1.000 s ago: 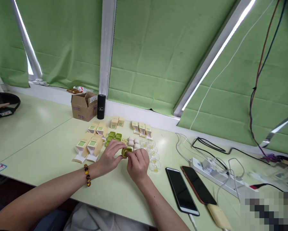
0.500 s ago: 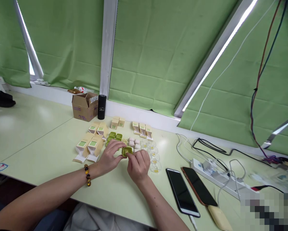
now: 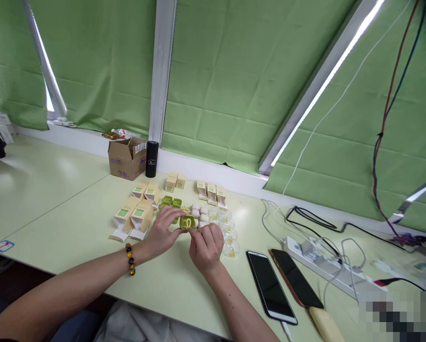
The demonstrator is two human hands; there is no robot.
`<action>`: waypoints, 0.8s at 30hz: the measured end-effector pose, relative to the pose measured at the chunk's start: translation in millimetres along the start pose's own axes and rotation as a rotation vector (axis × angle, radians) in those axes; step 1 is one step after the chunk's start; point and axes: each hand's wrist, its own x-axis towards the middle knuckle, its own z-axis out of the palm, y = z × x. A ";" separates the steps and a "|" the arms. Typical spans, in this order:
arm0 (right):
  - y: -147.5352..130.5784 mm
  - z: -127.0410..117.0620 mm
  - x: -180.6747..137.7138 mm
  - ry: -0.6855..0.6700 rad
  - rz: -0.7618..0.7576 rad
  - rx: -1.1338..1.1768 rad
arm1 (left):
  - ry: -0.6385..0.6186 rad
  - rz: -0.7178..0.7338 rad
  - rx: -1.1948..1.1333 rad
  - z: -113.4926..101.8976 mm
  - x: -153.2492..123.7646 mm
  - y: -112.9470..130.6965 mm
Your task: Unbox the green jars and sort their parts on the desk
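Observation:
My left hand point(image 3: 163, 231) and my right hand point(image 3: 206, 246) meet over the pale green table point(image 3: 66, 228), both pinched on a small olive-green tray point(image 3: 187, 222) held just above it. A beaded bracelet point(image 3: 129, 259) is on my left wrist. Behind the hands lie more green trays point(image 3: 172, 203), small pinkish-white pieces point(image 3: 198, 213) and clear plastic cups point(image 3: 229, 232). Open cream cartons with green labels point(image 3: 132, 219) lie to the left of my left hand.
Further small cartons point(image 3: 211, 192) stand near the wall, with a cardboard box point(image 3: 126, 158) and a black cylinder point(image 3: 151, 159) at the back left. Two phones point(image 3: 271, 286) lie right of my right arm, beside a white power strip point(image 3: 323, 263) and cables.
The hands stay together on the green tray and have turned it a little, so its inside now faces up. The view has shifted slightly right.

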 end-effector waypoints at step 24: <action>9.6 11.4 -12.4 -0.151 0.231 0.080 | 0.226 -0.378 -0.022 -10.3 15.9 -8.3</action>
